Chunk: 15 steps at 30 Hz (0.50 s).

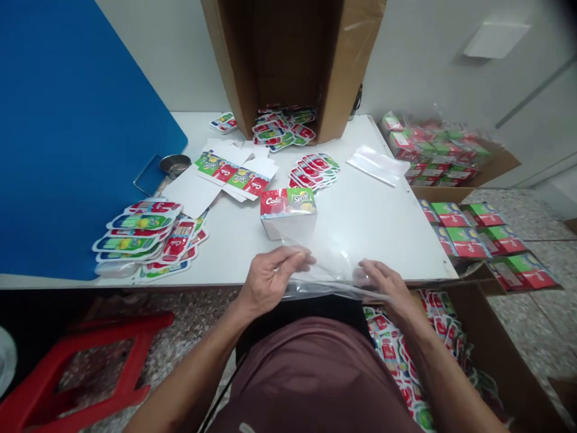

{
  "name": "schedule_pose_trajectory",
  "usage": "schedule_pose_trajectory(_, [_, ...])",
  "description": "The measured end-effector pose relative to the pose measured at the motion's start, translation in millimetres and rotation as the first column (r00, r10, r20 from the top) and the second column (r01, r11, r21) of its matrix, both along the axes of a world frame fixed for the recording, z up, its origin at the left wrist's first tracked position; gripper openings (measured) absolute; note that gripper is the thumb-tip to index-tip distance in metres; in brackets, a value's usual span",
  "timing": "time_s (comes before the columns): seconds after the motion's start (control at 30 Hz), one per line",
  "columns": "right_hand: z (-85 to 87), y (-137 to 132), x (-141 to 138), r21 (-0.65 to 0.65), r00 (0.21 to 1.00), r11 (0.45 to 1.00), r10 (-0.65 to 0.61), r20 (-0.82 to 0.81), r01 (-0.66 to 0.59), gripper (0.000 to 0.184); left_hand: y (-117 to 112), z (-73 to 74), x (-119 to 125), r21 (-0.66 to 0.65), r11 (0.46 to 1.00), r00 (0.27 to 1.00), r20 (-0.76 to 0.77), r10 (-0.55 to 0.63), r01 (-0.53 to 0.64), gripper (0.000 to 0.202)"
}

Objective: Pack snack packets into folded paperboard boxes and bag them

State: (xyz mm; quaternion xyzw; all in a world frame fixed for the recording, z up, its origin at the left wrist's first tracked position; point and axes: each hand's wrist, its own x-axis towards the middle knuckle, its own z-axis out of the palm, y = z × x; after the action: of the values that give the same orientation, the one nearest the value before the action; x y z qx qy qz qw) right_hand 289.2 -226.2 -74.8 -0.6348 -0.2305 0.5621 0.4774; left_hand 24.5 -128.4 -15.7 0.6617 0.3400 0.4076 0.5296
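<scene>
My left hand (270,281) and my right hand (383,285) both pinch the near edge of a clear plastic bag (327,255) just over the table's front edge. The bag stretches forward from my hands, and its far end reaches the near side of a small white box (282,225). That box has a red Cola and green Sprite printed band on top and stands on the white table (374,234). Through the film, the box's lower near corner looks hazy. Neither hand touches the box.
Piles of die-cut Cola and Sprite cards lie left and ahead on the table, with printed white sheets (229,171) and a folded bag (376,165). A tall cardboard box (291,60) stands behind. Bagged boxes (469,240) sit on the floor at right, and a red stool (99,367) at left.
</scene>
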Motion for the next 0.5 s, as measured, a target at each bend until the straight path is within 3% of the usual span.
schedule_pose_trajectory(0.07, [9.3,0,-4,-0.003,0.967,0.980,0.198,-0.159,-0.201,0.054,-1,5.9,-7,0.179,0.984,1.000,-0.010,-0.016,0.018,0.019])
schedule_pose_trajectory(0.13, [16.7,2,-6,0.029,0.889,0.921,0.383,-0.249,-0.389,0.049,0,8.2,-13,0.331,0.944,1.000,-0.023,-0.001,0.008,0.017])
schedule_pose_trajectory(0.23, [21.1,9,-7,0.063,0.856,0.862,0.507,-0.100,-0.503,0.029,2,8.6,-19,0.348,0.937,0.998,-0.036,0.046,-0.030,0.018])
schedule_pose_trajectory(0.3, [21.6,15,-7,0.141,0.890,0.883,0.426,0.162,-0.448,0.017,4,9.0,-24,0.244,0.967,0.995,-0.051,0.089,-0.074,0.018])
schedule_pose_trajectory(0.37, [22.9,22,-7,0.328,0.894,0.887,0.175,0.412,-0.325,0.013,5,9.7,-29,0.118,0.984,0.990,-0.030,0.137,-0.132,0.020])
schedule_pose_trajectory(0.43, [26.3,31,-9,0.517,0.855,0.827,-0.090,0.511,-0.222,0.013,8,10.2,-31,-0.011,0.982,0.979,0.078,0.188,-0.187,0.023])
schedule_pose_trajectory(0.5, [30.7,42,-13,0.593,0.864,0.789,-0.177,0.471,-0.162,0.010,10,10.4,-31,-0.112,0.969,0.950,0.202,0.240,-0.221,0.026])
